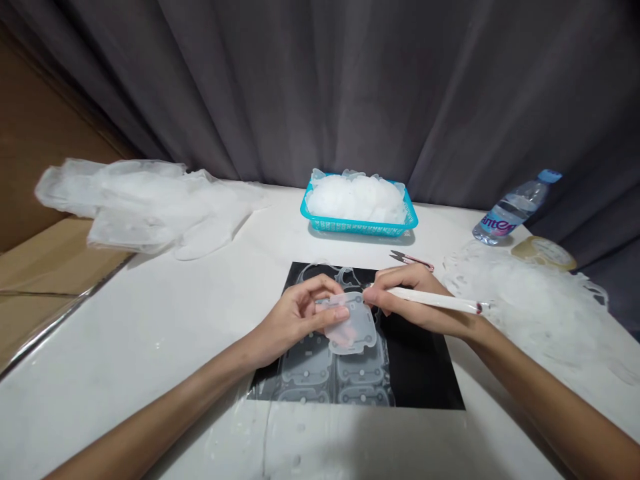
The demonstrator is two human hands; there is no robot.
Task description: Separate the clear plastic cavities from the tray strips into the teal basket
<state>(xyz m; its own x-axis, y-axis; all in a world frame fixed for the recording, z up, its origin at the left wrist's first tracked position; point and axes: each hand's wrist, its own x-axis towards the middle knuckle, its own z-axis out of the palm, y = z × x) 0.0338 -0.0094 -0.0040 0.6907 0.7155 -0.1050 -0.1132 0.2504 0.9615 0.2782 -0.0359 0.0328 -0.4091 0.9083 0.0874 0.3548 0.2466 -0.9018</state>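
My left hand grips a translucent rounded-square piece between thumb and fingers, above a black sheet. In my right hand is a white pen-like tool; its tip end is by the piece's upper right edge, and whether it touches cannot be made out. Under the hands, a clear molded sheet with several similar rounded shapes lies on the black sheet.
Behind stands a blue basket of translucent pieces. Small snips, a water bottle, a tape roll and clear scraps are to the right. Plastic bags and a cardboard box are at the left.
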